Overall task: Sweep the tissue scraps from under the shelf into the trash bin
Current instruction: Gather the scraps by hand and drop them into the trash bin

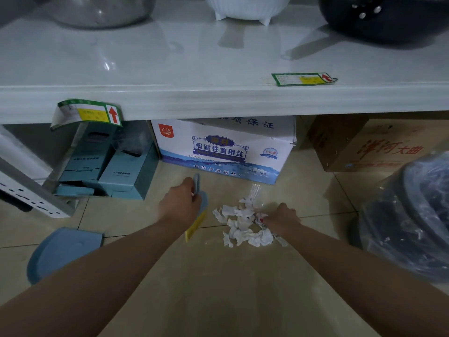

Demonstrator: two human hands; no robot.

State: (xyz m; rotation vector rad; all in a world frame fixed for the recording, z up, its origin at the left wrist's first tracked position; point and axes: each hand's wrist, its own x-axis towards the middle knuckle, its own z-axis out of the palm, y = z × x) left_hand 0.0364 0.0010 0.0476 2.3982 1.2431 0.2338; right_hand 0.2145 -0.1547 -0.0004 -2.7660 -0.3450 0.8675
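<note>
White tissue scraps (244, 226) lie in a loose pile on the tiled floor in front of the shelf (218, 103). My left hand (178, 205) grips a small blue hand brush (201, 203) with yellow bristles, held just left of the pile. My right hand (283, 218) rests on the pile's right side, fingers closed on some scraps. A blue dustpan (63, 251) lies on the floor at the lower left, apart from the pile. The trash bin (418, 220), lined with a clear plastic bag, stands at the right.
Under the shelf stand teal boxes (109, 166), a white and blue carton (226, 152) and a brown carton (364, 144). A white perforated metal part (31, 190) leans at the left. Bowls and a dark pot sit on the shelf top.
</note>
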